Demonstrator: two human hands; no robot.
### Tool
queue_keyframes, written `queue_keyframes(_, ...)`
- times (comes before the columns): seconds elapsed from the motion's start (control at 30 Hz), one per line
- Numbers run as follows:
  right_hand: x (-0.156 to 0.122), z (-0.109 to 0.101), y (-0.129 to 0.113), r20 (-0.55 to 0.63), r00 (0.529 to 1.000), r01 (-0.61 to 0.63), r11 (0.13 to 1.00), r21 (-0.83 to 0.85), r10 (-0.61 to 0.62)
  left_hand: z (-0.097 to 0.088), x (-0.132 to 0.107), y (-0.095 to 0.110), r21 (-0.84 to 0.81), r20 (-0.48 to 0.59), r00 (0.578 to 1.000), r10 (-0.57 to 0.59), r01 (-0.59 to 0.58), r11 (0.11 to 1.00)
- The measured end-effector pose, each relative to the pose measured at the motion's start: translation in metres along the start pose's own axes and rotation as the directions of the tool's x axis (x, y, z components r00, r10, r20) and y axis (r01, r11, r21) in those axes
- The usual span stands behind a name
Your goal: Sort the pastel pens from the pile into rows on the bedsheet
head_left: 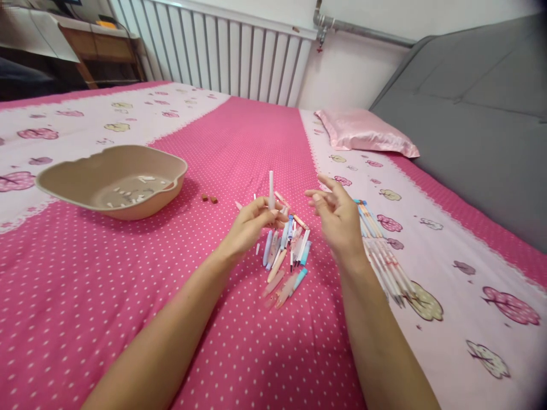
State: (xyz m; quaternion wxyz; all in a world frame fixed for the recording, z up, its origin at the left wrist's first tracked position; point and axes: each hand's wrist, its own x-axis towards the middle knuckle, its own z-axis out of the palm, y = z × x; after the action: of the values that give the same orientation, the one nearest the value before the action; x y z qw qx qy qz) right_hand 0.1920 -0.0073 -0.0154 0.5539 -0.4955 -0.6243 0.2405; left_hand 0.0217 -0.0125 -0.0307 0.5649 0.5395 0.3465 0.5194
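My left hand (255, 221) pinches a slim whitish tube (271, 188), which looks like a pen barrel and points upward. To its right, my right hand (337, 219) is raised with fingers apart and nothing in them. Beneath and between both hands lies a loose pile of pen parts (277, 266) in pink, light blue, white and peach. Some have blue caps, such as the pen part (299, 280) at the near end. Beyond my right wrist, pens lie side by side in a row of white pens (387, 267) and a row of blue-topped pens (371, 219).
A beige basin (115, 210) with small white pieces in it stands at the left. Two small brown pieces (209, 199) lie beside it. The pink dotted bedspread (256, 136) runs back to a white radiator (226, 51). A pink pillow (367, 131) rests near the grey headboard (470, 114).
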Motion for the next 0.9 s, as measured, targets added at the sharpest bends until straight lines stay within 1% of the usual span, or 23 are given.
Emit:
queue_keyframes(0.1,0.004,-0.005,0.015,-0.007,0.999,-0.053,0.991,-0.119,0.053,-0.003,0.002,0.002,0.019,-0.195,0.981,0.013,-0.01,1.0)
queue_keyframes(0.17,0.006,-0.006,0.023,-0.008,0.997,-0.082,0.97,-0.23,0.083,-0.003,0.002,0.003,0.031,-0.29,0.957,-0.002,0.012,0.999)
queue_keyframes(0.27,0.007,-0.005,0.031,-0.004,0.989,-0.139,0.905,-0.402,0.15,-0.003,0.002,0.005,0.025,-0.378,0.926,-0.02,0.032,0.999)
queue_keyframes(0.4,0.006,0.002,0.041,0.074,0.966,-0.163,0.807,-0.568,0.246,-0.004,0.002,0.005,0.014,-0.457,0.889,-0.035,0.047,0.999)
queue_keyframes(0.5,0.005,0.008,0.051,0.123,0.946,-0.161,0.761,-0.628,0.301,-0.005,0.002,0.003,0.0,-0.462,0.884,-0.066,0.075,0.997)
queue_keyframes(0.63,0.003,0.015,0.061,0.122,0.933,-0.171,0.714,-0.679,0.339,-0.004,0.003,0.0,-0.028,-0.433,0.896,-0.1,0.097,0.995)
queue_keyframes(0.77,0.002,0.017,0.063,0.119,0.935,-0.152,0.681,-0.716,0.334,-0.003,0.002,-0.002,-0.041,-0.366,0.921,-0.132,0.126,0.991)
queue_keyframes(0.9,0.002,0.017,0.063,0.136,0.939,-0.111,0.654,-0.748,0.316,-0.002,0.0,0.001,-0.116,-0.294,0.931,-0.216,0.19,0.975)
